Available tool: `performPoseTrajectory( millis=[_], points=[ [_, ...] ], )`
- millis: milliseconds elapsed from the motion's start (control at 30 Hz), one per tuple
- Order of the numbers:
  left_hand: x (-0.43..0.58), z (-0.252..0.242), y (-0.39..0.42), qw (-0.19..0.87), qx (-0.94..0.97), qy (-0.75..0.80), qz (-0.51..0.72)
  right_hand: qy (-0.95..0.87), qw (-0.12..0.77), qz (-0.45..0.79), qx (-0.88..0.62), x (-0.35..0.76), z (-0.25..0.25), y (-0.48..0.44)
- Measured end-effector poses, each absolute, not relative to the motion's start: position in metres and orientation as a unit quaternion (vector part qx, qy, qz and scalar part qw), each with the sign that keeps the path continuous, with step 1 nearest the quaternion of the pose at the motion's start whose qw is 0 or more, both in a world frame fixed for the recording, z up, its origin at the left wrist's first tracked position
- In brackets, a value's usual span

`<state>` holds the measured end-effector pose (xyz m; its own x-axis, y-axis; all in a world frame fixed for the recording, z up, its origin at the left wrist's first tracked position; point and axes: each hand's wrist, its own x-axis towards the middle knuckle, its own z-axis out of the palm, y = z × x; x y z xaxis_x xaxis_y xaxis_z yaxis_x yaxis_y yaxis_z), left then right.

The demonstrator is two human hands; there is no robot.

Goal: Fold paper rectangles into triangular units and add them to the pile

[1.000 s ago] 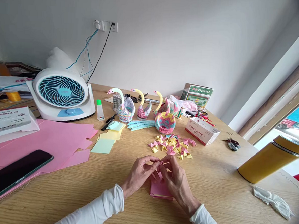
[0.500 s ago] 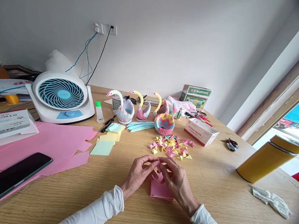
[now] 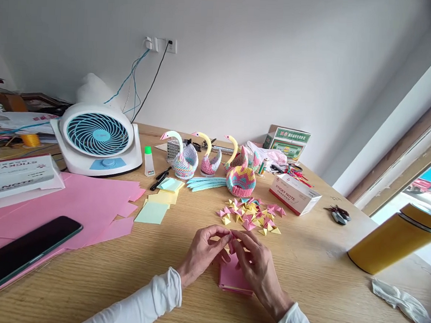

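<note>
My left hand (image 3: 207,249) and my right hand (image 3: 255,261) meet at the fingertips, both closed on one small folded piece of pink paper (image 3: 231,241). Most of that piece is hidden by my fingers. Below them lies a stack of pink paper squares (image 3: 232,278), partly covered by my right hand. Just beyond my hands is a loose pile of small folded paper triangles (image 3: 249,217) in pink, yellow and a little blue. Behind the pile stands a round paper bowl (image 3: 240,181) built of such folded pieces.
Several paper swans (image 3: 185,162) stand at the back. A sticky note box (image 3: 294,194) and a yellow flask (image 3: 393,240) are on the right, with pliers (image 3: 339,215) between them. At left are a fan (image 3: 98,135), pink sheets (image 3: 100,198) and a phone (image 3: 31,252).
The whole view has shifted slightly, so things appear a little further right. My hands keep their pinch on the folded pink paper, with only small finger movement.
</note>
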<state>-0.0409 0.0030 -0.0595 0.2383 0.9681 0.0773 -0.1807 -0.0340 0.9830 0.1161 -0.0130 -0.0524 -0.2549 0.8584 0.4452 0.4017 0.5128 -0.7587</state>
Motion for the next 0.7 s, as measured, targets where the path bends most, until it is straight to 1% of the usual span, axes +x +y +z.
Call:
performPoseTrajectory(
  millis=[300,433,700],
  points=[
    [-0.0407,-0.0592,0.0010,0.519,0.571,0.404,0.491,-0.765,0.450,0.229,-0.399,0.1167,-0.0527,-0.0123],
    [-0.0417,-0.0557,0.0021,0.502,0.581,0.402,0.499,-0.755,0.455,0.252,-0.399,0.1179,-0.0564,-0.0107],
    [-0.0410,-0.0560,0.0022,0.560,0.552,0.370,0.495,-0.677,0.473,0.357,-0.437,0.1200,-0.0601,-0.0064]
  ],
)
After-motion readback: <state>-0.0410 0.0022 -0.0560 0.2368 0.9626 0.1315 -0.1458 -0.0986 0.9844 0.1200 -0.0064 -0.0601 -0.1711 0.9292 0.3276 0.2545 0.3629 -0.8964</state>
